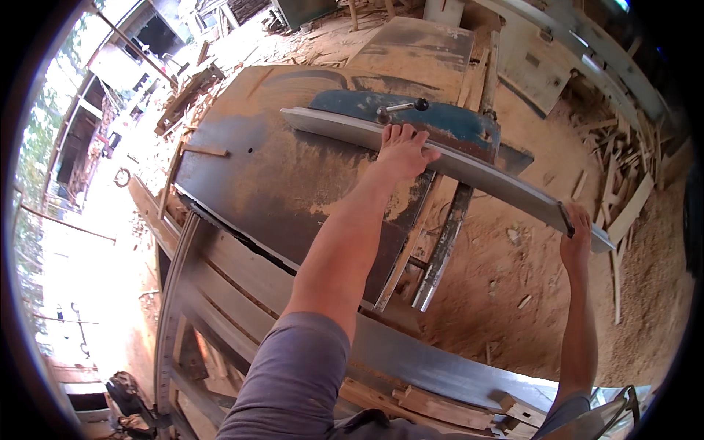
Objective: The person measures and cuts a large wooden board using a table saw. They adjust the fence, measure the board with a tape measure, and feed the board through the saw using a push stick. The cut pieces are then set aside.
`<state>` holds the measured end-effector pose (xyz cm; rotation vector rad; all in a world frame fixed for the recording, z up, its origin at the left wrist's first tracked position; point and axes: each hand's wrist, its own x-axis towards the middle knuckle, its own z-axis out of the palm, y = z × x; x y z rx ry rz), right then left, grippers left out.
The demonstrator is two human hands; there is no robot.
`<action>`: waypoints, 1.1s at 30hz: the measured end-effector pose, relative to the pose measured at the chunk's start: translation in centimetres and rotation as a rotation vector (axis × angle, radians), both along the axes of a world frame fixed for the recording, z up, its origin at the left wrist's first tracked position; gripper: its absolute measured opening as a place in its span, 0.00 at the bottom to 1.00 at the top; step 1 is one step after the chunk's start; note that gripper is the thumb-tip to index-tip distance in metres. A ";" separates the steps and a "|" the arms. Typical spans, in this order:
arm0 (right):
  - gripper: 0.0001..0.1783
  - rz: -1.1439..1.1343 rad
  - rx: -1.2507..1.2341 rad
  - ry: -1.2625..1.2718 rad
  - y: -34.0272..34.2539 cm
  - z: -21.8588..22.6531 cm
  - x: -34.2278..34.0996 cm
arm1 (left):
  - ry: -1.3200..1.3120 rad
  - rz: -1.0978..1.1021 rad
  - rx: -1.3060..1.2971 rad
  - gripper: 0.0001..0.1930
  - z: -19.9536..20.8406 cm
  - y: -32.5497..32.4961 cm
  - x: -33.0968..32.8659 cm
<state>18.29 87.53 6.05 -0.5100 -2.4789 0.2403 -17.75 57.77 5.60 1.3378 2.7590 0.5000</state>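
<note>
A long grey metal fence (506, 183) stretches slantwise over a dusty saw table (242, 158) and past its right edge. Over its top edge, near the middle, curl the fingers of my left hand (402, 152), with the thumb toward the right. My right hand (577, 229) grips the same fence close to its right end, beside a small dark piece (566, 218). Directly behind the fence sits a blue casting (455, 126) with a ball-ended lever (402, 107). The undersides of both grips are hidden.
A round metal rail (444, 253) runs along the table's right side. Sawdust and a heap of wood offcuts (612, 165) cover the ground at right. Wood pieces (440, 407) lie near my body. A thin stick (205, 150) rests at the table's left edge.
</note>
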 end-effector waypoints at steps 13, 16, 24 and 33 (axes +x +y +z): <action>0.26 -0.320 -0.042 -0.303 3.2 -4.3 -1.1 | -0.058 -0.001 -0.290 0.13 4.2 -0.7 -2.4; 0.20 -0.354 -0.105 -0.145 6.1 -9.3 2.5 | 0.021 -0.042 -0.292 0.13 8.1 1.9 0.8; 0.20 -0.365 -0.407 -0.206 -1.3 -9.6 6.6 | 0.148 -0.029 -0.283 0.10 7.8 -2.7 6.7; 0.21 -0.215 -0.011 -0.351 -9.4 0.3 8.4 | 0.009 0.069 -0.088 0.20 2.9 -12.6 8.8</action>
